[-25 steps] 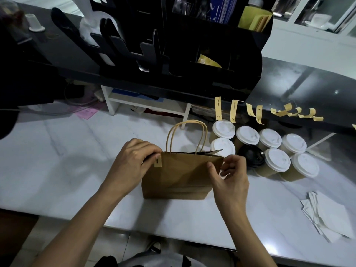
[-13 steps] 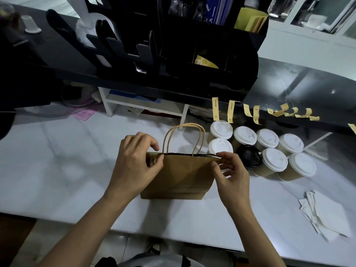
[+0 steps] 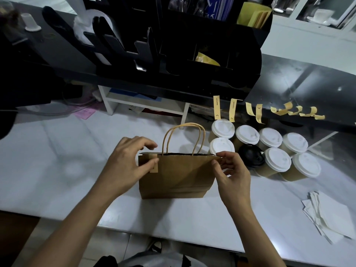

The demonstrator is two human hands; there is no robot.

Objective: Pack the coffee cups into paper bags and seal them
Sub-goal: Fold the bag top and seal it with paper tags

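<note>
A brown paper bag [image 3: 179, 176] with twisted handles stands upright on the white counter, its mouth pressed nearly closed. My left hand [image 3: 127, 162] is at the bag's top left corner, thumb pressing a tan sticker strip [image 3: 154, 166] that folds over the rim. My right hand [image 3: 231, 170] pinches the bag's top right corner. Behind and to the right of the bag stand several paper coffee cups with white lids [image 3: 277, 159] and one with a black lid [image 3: 250, 156]. Whatever is inside the bag is hidden.
Several yellow sticker strips [image 3: 216, 107] hang from the edge of a dark shelf above the cups. A black organiser rack [image 3: 173, 45] fills the back. A stack of white napkins [image 3: 327, 214] lies at the right. The counter's front edge runs below my forearms.
The sticker strip, held at the bag's left corner by my left hand a second ago, now lies folded over the rim under my thumb. My right hand stays at the right corner.
</note>
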